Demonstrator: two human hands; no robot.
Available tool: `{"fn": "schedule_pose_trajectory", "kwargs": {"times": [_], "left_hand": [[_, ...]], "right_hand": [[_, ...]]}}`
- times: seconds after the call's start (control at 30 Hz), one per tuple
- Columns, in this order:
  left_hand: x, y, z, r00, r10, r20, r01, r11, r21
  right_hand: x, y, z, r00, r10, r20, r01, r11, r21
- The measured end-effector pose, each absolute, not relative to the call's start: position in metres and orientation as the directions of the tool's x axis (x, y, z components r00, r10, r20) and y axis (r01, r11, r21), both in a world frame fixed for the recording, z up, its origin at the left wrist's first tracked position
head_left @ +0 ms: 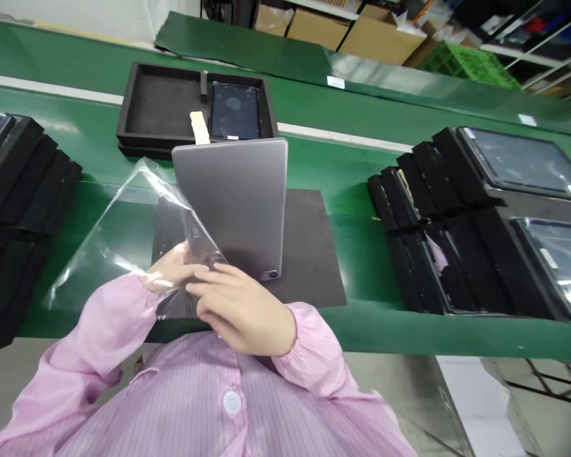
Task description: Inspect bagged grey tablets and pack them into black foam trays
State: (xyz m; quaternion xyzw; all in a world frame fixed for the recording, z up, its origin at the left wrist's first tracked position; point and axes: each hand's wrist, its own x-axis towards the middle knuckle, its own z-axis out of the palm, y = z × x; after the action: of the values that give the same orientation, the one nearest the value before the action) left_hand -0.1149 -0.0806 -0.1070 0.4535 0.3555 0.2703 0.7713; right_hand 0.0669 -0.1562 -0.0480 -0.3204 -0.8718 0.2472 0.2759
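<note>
A grey tablet (235, 203) stands tilted up in front of me, its back and corner camera facing me. My left hand (174, 268) is closed around its lower left edge, partly seen through clear film. That clear plastic film (118, 235) spreads out to the left and overlaps the tablet's lower left corner. My right hand (242, 308) is at this corner, its fingers bent against the film's edge; its thumb is hidden. Beneath the tablet lies a dark grey mat (309, 247).
Behind the tablet sits a black foam tray (159, 136) holding another tablet (235, 111) and a yellowish slip (199, 127). Stacked black trays (461, 254) with tablets stand at right, more black trays (23, 184) at left. A green ledge (276, 70) borders the green bench (356, 254).
</note>
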Motion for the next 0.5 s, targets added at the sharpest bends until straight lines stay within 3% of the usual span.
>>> {"fn": "schedule_pose_trajectory", "kwargs": {"times": [0.13,0.2,0.23,0.3,0.37,0.43,0.5], "left_hand": [[-0.113,-0.079,-0.106,0.623,0.742,-0.247,-0.109,0.395,0.912],[-0.112,-0.079,-0.106,0.654,0.723,-0.224,-0.132,0.401,0.907],[-0.112,-0.079,-0.107,0.659,0.721,-0.212,-0.148,0.401,0.904],[-0.112,-0.079,-0.109,0.648,0.734,-0.206,-0.166,0.4,0.901],[-0.112,-0.079,-0.111,0.639,0.74,-0.211,-0.16,0.396,0.904],[-0.112,-0.079,-0.113,0.643,0.736,-0.211,-0.15,0.391,0.908],[-0.111,-0.079,-0.112,0.649,0.732,-0.205,-0.147,0.385,0.911]], "right_hand": [[0.067,-0.151,-0.047,-0.739,0.613,0.279,0.255,0.639,-0.726],[0.07,-0.143,-0.045,-0.606,0.737,0.297,0.305,0.561,-0.77],[0.072,-0.138,-0.044,-0.481,0.823,0.302,0.418,0.518,-0.746],[0.074,-0.128,-0.043,-0.205,0.924,0.323,0.73,0.364,-0.578],[0.073,-0.12,-0.042,-0.065,0.94,0.335,0.932,0.177,-0.317],[0.071,-0.117,-0.042,-0.06,0.952,0.301,0.987,0.102,-0.124],[0.067,-0.117,-0.042,-0.085,0.959,0.271,0.996,0.092,-0.01]]}}
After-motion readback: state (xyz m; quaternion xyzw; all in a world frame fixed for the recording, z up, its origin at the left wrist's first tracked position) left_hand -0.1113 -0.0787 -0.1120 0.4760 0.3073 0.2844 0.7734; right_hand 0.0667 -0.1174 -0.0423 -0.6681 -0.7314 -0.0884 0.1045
